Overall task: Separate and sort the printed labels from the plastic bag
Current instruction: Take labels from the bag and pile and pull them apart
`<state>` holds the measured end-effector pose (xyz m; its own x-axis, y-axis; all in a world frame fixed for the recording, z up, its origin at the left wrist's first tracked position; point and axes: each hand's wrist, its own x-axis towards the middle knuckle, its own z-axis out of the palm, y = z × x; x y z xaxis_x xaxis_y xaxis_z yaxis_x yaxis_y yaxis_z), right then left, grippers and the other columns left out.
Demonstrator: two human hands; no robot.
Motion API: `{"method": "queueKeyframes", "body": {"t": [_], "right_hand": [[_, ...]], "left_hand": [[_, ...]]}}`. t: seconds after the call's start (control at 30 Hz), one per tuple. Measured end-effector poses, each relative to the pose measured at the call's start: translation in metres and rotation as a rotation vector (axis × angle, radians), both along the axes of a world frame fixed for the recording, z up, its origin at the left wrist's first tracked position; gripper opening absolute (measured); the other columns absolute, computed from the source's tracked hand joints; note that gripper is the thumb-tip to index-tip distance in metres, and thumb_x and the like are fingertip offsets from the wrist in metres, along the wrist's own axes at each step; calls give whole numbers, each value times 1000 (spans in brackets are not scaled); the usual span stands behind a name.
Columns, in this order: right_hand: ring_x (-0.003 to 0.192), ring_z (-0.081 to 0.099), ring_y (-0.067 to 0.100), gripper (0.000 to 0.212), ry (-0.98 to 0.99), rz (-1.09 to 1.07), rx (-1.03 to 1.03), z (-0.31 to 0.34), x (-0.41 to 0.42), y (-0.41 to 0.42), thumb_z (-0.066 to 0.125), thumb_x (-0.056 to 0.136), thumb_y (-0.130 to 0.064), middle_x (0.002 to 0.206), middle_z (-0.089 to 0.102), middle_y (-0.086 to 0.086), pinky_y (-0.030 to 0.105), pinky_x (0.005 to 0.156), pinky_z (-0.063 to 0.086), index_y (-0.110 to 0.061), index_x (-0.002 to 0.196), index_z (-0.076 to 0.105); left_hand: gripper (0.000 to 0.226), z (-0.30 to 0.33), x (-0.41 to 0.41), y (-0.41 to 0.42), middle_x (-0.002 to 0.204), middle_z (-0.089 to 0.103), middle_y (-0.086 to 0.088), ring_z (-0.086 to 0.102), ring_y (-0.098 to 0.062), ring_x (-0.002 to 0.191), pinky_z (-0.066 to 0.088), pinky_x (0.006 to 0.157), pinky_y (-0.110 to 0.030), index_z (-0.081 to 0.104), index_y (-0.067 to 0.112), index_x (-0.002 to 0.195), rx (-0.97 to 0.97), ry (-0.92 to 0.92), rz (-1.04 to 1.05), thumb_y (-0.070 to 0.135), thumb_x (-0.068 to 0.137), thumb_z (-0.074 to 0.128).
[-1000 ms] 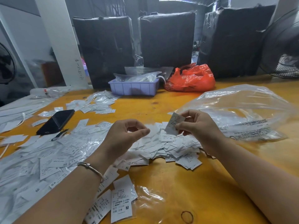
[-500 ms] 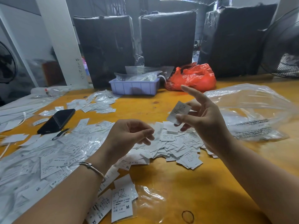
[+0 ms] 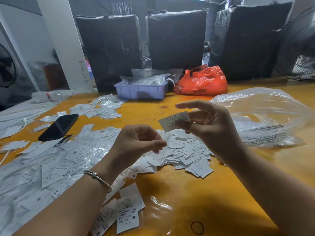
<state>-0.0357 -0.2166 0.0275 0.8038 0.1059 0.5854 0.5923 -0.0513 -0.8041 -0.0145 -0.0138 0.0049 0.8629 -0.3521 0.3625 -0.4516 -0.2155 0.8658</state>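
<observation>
Printed label (image 3: pixel 173 121) marked M, pinched between thumb and fingers of the right hand (image 3: pixel 211 126) above a heap of labels (image 3: pixel 189 155) on the yellow table (image 3: pixel 187 188), left hand (image 3: pixel 136 143) loosely curled, holding nothing, clear plastic bag (image 3: pixel 265 113) lying just right of the heap.

The orange counter (image 3: pixel 170 193) carries heaps of printed labels (image 3: pixel 187 152), a clear plastic bag (image 3: pixel 265 116), a black phone (image 3: pixel 58 126), a lavender tray (image 3: pixel 139 91), a red bag (image 3: pixel 202 80) and a rubber band (image 3: pixel 197 227).
</observation>
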Motion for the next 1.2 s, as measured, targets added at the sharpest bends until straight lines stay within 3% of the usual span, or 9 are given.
{"method": "queueKeyframes", "body": {"t": [0.1, 0.3, 0.4, 0.53, 0.7, 0.8, 0.9, 1.07, 1.2], "right_hand": [[80, 73, 12, 32, -7, -27, -51, -1, 1, 1, 75, 75, -4, 89, 76, 1, 23, 64, 57, -13, 105, 68], [70, 70, 12, 47, -71, -166, -93, -7, 5, -6, 65, 85, 1, 87, 74, 4, 20, 59, 55, -22, 125, 60], [60, 67, 10, 47, -68, -252, -139, -10, 7, -8, 58, 86, 5, 86, 71, 4, 17, 52, 52, -25, 121, 64], [47, 64, 13, 46, -73, -283, -174, -13, 8, -6, 55, 85, 5, 76, 69, -2, 15, 44, 47, -27, 116, 66], [45, 64, 13, 40, -58, -303, -221, -15, 11, -9, 56, 84, 3, 73, 71, 0, 20, 41, 47, -23, 111, 71], [45, 64, 14, 32, -18, -284, -253, -18, 13, -6, 58, 83, 4, 76, 73, 4, 20, 42, 45, -18, 98, 76], [44, 64, 15, 29, -18, -273, -263, -20, 15, -6, 59, 82, 4, 79, 73, 4, 18, 41, 44, -16, 93, 77], [44, 64, 15, 27, -10, -276, -269, -20, 15, -6, 61, 82, 4, 75, 73, 2, 19, 41, 45, -18, 86, 77], [45, 64, 16, 25, -22, -279, -279, -20, 14, -5, 62, 82, 3, 74, 72, 1, 20, 42, 45, -17, 86, 77]], "left_hand": [[27, 0, 0, 0, 70, 72, -10, 67, -20, 63, 56, 63, -23, 71, -1, 79, 11, -6, -3, 20, 66, 81], [31, -1, 3, 2, 75, 72, -6, 66, -17, 72, 55, 68, -23, 71, 4, 78, -21, -23, 32, 32, 68, 78], [24, 1, 5, 5, 80, 71, -2, 63, -13, 78, 52, 70, -21, 75, 13, 79, -68, 35, 85, 35, 70, 76], [14, 6, 6, 8, 72, 67, -3, 61, -12, 65, 52, 61, -20, 69, 9, 83, -255, 226, 17, 19, 73, 73], [22, 8, 5, 10, 79, 69, -13, 72, -29, 79, 58, 68, -30, 57, 9, 76, -409, 338, -57, -6, 70, 72], [32, 7, 7, 10, 85, 70, -10, 71, -28, 87, 57, 74, -28, 66, 9, 91, -349, 328, -46, 1, 64, 81], [32, 4, 6, 9, 96, 73, -1, 69, -15, 95, 55, 85, -29, 75, 24, 100, -140, 278, -51, 18, 69, 77], [8, 5, 5, 7, 89, 76, -8, 71, -14, 88, 53, 73, -16, 75, 16, 77, -78, 246, -32, 9, 74, 76], [19, 5, 5, 7, 91, 75, -14, 71, -25, 91, 59, 77, -27, 63, 12, 66, -107, 274, -39, -2, 74, 74]]}}
